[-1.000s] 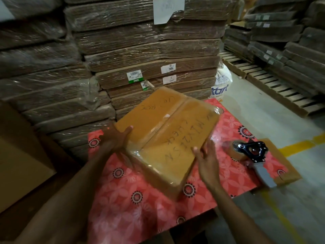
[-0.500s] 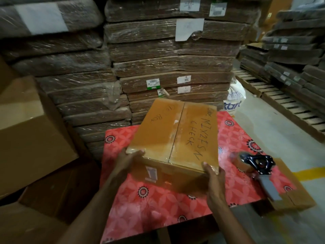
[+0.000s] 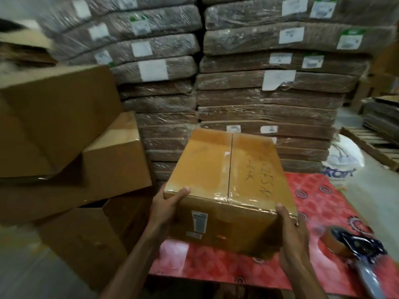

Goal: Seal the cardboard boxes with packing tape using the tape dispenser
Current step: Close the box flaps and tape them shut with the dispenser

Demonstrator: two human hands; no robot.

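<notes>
A taped cardboard box (image 3: 228, 180) with handwriting on its top is held above the left part of the red patterned table (image 3: 323, 212). My left hand (image 3: 166, 206) grips its near left corner. My right hand (image 3: 291, 231) grips its near right corner. Clear tape runs along the centre seam and down the near side. The tape dispenser (image 3: 354, 247), with a brown roll and a grey handle, lies on the table to the right of the box.
Several brown cardboard boxes (image 3: 71, 147) are piled on the left, close to the table. Shrink-wrapped stacks of flat cardboard (image 3: 259, 93) stand behind. A white sack (image 3: 343, 162) and wooden pallets (image 3: 371, 143) are at the right.
The box has been lifted off the table and carried to the left, toward the pile of boxes. The view has swung left; the dispenser stays where it lay.
</notes>
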